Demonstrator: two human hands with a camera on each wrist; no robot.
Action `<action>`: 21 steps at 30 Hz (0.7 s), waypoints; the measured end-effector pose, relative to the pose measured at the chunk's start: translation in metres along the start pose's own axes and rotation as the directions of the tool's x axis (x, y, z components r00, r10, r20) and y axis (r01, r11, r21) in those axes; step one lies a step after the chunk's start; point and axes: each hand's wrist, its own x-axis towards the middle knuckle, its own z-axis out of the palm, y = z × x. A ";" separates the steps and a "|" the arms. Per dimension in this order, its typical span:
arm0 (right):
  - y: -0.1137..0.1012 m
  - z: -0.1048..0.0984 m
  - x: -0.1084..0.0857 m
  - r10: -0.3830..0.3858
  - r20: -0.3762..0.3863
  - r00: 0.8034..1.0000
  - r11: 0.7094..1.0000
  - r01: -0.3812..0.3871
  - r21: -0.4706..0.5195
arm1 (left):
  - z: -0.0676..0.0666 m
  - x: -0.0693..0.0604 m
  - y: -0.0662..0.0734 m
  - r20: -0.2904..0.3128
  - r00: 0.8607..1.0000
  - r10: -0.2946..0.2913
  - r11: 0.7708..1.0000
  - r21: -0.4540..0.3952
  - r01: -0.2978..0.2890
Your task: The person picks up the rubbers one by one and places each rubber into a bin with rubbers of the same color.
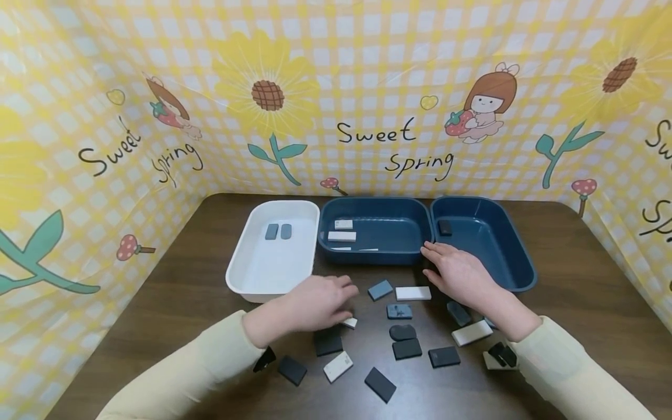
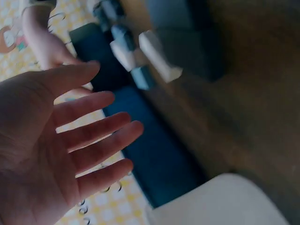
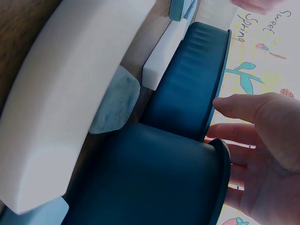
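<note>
My left hand (image 1: 315,300) hovers over the table in front of the white bin (image 1: 236,279), fingers parted and gripping nothing. Below it a small white block (image 1: 350,322) and a black block (image 1: 329,345) are partly covered. At the near edge where the two blue bins meet, my right hand (image 1: 459,273) reaches over, nothing in its grasp. In the right wrist view its fingers (image 3: 234,133) are beside the bin rim; contact is unclear. A blue-grey block (image 1: 380,290) and a long white block (image 1: 412,293) lie between the hands.
Two blue-grey pieces (image 1: 271,231) are in the white bin. The middle blue bin (image 1: 375,256) contains several white blocks; the right blue bin (image 1: 517,256) contains a black block (image 1: 445,227). Several black, white and blue-grey blocks are scattered nearer on the brown table (image 1: 173,291).
</note>
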 end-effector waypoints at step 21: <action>0.000 -0.002 0.000 -0.006 -0.006 1.000 1.000 0.006 -0.009 | 0.030 0.016 0.008 0.142 0.989 0.028 0.992 0.120 -0.045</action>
